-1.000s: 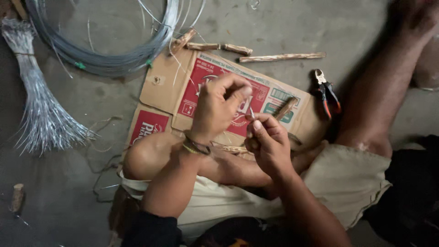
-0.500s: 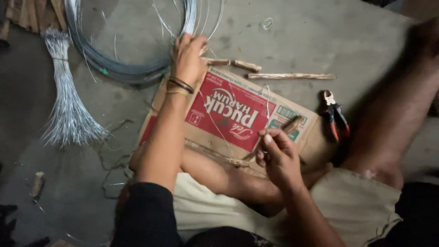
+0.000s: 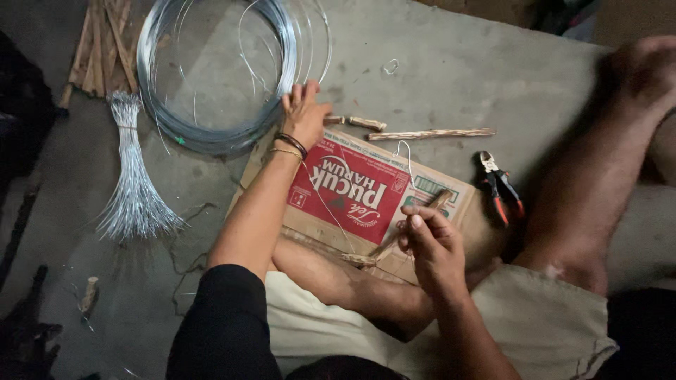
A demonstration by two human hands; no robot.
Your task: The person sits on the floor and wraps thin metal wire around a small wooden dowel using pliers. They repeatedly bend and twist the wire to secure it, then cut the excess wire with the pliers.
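My left hand (image 3: 304,112) reaches forward to the near rim of a large coil of silver wire (image 3: 211,134) on the concrete floor, fingers on the strands. My right hand (image 3: 429,243) stays close to my lap and grips a short wooden stick (image 3: 394,239) with a thin wire running up from it in a loop (image 3: 405,151). Both hands work over a flattened red and brown cardboard box (image 3: 352,190) lying across my legs.
Red-handled pliers (image 3: 501,188) lie right of the cardboard beside my right leg (image 3: 598,183). Loose sticks (image 3: 429,134) rest at the cardboard's far edge. A tied bundle of cut wire lengths (image 3: 134,183) lies left, more sticks (image 3: 102,46) at the top left.
My left hand left the stick at my lap and stretched out to the wire coil. My right hand stayed in place holding the stick. The view has shifted slightly.
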